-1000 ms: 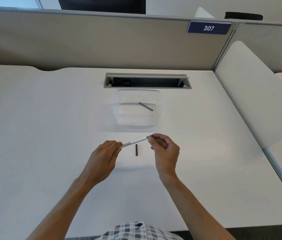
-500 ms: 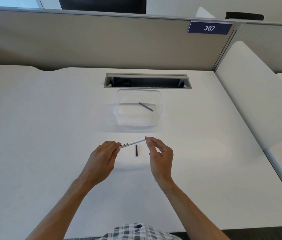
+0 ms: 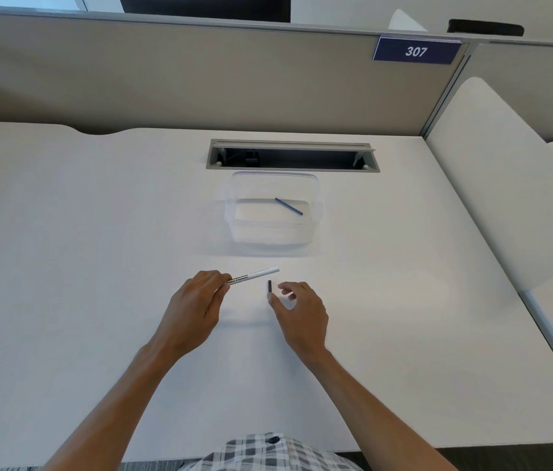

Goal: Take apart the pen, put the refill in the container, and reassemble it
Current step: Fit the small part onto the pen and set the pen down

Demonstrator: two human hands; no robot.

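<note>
At the near edge of the white desk [image 3: 64,266], a strip of checked shirt [image 3: 268,450] shows between the person's two bare forearms, which reach forward onto the tabletop. The left hand [image 3: 197,300] pinches one end of a white pen barrel [image 3: 255,275] between thumb and fingers; the barrel bears a line of dark print and points up and to the right, its free end raised and unheld. The right hand [image 3: 297,309] grips nothing: its fingers are loosely curled and parted, thumb tip just beside a small dark pen piece [image 3: 269,287] that lies on the desk below the barrel's free end. Whether the thumb touches that piece cannot be told.

Farther on, well apart from both hands, a clear plastic container [image 3: 234,212] stands on the desk, lid off. Inside it a thin blue refill [image 3: 288,206] lies slantwise on the bottom, toward the right side. Just behind the container is an open grey cable hatch [image 3: 292,154] set into the desk. Beyond that rises a beige partition [image 3: 166,73], carrying a blue plate marked 307 [image 3: 416,51] at its upper right.
</note>
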